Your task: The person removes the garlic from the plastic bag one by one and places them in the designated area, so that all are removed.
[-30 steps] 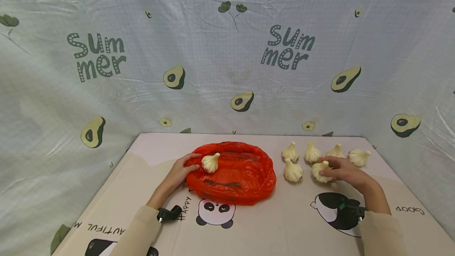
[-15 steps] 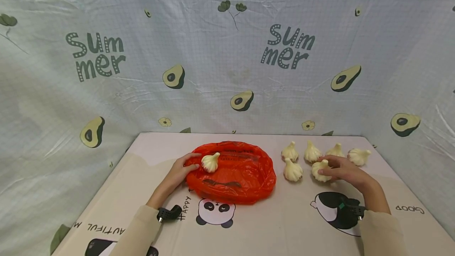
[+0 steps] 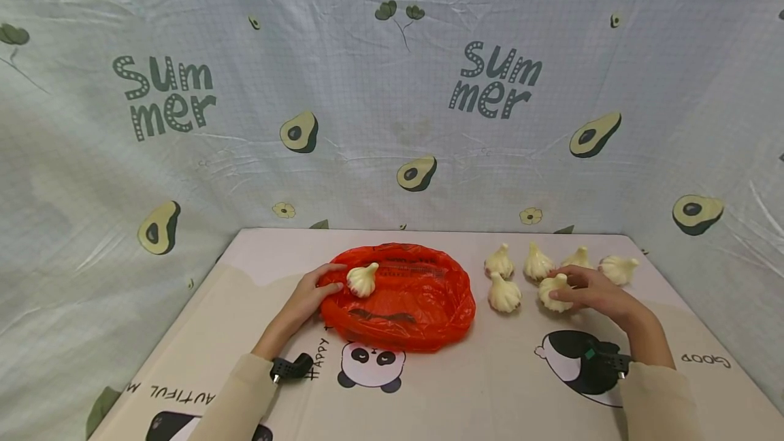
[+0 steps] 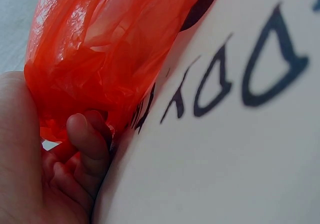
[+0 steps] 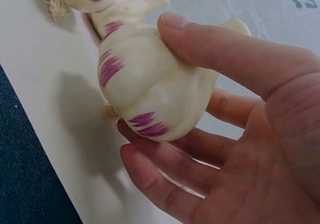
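Note:
On the left of the head view, my left hand (image 3: 307,299) grips the rim of a red plastic bag (image 3: 422,315), which lies spread open like a shallow bowl. One garlic bulb (image 3: 362,280) rests inside, close to that hand. Over at the right, my right hand (image 3: 599,295) holds another white garlic bulb (image 3: 554,292) between thumb and fingers. In the right wrist view this bulb (image 5: 155,84) shows purple streaks and a tuft of roots, and looks raised off the table. The left wrist view shows curled fingers (image 4: 90,146) against the bag's side.
Behind the right hand, a row of garlic bulbs (image 3: 538,263) stands near the table's back edge. One more bulb (image 3: 505,292) sits between the bag and the right hand. A printed cloth (image 3: 343,87) hangs behind and beside the table (image 3: 465,393).
The garlic bulb in my right hand has shifted very slightly. My left hand, the bag and the other bulbs keep their places.

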`<state>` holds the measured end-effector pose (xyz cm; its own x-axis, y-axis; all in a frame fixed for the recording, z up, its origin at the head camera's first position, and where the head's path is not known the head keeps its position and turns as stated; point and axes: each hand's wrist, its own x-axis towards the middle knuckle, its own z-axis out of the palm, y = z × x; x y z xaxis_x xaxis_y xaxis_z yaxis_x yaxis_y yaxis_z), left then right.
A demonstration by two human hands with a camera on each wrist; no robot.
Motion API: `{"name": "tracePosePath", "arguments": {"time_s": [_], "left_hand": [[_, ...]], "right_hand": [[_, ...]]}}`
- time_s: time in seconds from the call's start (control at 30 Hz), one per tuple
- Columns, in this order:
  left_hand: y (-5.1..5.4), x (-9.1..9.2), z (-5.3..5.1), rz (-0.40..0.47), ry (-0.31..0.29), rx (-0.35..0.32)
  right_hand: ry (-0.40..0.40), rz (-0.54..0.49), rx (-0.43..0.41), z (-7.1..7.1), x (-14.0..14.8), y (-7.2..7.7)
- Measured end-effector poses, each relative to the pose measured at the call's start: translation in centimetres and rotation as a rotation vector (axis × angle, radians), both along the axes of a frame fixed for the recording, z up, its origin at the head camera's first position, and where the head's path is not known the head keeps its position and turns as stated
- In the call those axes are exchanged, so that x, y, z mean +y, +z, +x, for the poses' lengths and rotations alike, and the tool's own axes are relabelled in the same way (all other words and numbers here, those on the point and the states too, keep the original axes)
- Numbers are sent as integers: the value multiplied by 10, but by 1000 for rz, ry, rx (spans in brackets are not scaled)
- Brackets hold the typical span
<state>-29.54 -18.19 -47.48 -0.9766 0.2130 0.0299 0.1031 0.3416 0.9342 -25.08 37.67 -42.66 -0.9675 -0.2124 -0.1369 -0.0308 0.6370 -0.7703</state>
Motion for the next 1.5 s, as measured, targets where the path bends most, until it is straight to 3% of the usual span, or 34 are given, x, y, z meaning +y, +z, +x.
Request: {"name": "tracePosePath", "arguments": {"time_s": [0.6,1.5], "left_hand": [[0,0,0,-1,2,-7],[-1,-1,-1,-20,-4,22]], "right_hand": [[-19,51,36,0,-4,2],[88,19,14,4,3,5]]}}
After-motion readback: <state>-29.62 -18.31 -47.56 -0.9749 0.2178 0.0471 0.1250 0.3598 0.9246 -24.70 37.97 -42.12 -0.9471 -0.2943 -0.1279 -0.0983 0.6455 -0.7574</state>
